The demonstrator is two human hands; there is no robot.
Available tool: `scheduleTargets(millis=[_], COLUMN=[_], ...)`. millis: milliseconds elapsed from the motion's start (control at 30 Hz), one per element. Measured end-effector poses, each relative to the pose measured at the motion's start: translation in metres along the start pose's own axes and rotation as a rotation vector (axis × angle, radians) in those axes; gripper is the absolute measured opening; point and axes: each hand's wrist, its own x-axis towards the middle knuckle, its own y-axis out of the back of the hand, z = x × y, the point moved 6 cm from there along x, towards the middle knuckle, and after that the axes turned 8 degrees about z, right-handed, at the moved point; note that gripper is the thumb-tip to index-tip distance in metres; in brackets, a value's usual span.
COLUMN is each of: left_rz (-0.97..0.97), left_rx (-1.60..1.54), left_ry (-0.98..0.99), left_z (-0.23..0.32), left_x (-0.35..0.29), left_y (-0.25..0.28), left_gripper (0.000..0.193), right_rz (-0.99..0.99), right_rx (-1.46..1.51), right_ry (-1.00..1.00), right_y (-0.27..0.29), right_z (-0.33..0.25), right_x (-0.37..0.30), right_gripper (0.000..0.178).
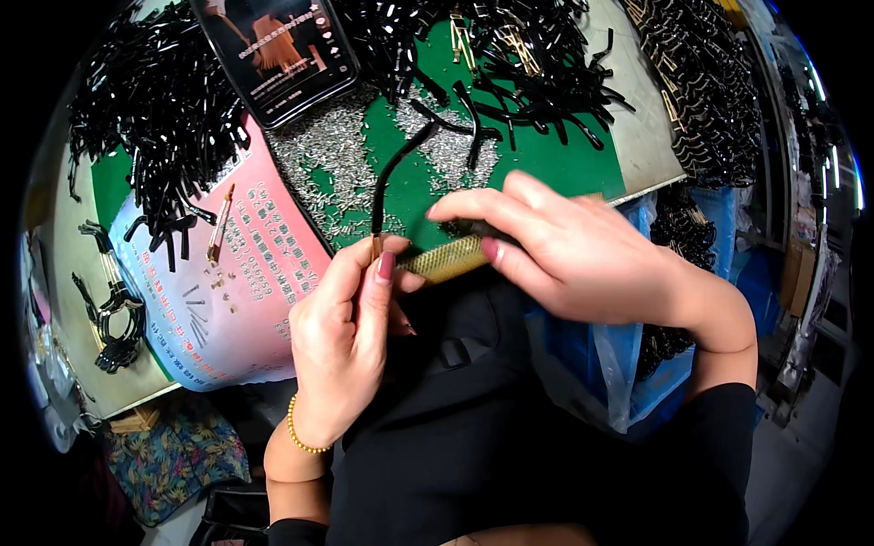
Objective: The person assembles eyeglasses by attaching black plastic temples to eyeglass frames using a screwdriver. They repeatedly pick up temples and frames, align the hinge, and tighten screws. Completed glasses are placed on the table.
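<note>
In my left hand, thumb and index finger pinch the lower end of a black eyeglass temple. It rises with its curved tip pointing up and to the right. Beside those fingertips lies one end of a yellow-green rod-shaped handle with a knurled surface. My right hand, slightly blurred, closes around the handle's other end, thumb on its side and index finger stretched over it. Whatever tip the handle has is hidden by my left fingers. Silvery small metal parts lie on the green mat beyond my hands.
Heaps of black temples cover the table's far side, around a phone. A printed pink-and-blue sheet lies at left, bearing loose small parts. Bundled temples sit at the left edge. Blue crates with more temples stand at right.
</note>
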Motion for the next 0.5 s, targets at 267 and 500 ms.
scheduleTargets(millis=[267, 500], left_rz=[0.046, 0.2], left_rx=[0.135, 0.608], left_ry=[-0.159, -0.864], left_z=[0.002, 0.013], left_x=[0.0, -0.008], left_y=[-0.001, -0.009], left_gripper=[0.02, 0.028], right_rz=[-0.378, -0.422], right_rx=[0.985, 1.112], right_ry=[-0.525, -0.615], right_y=[-0.015, -0.01], right_z=[-0.023, -0.022], right_x=[0.007, 0.001], right_gripper=[0.049, 0.049])
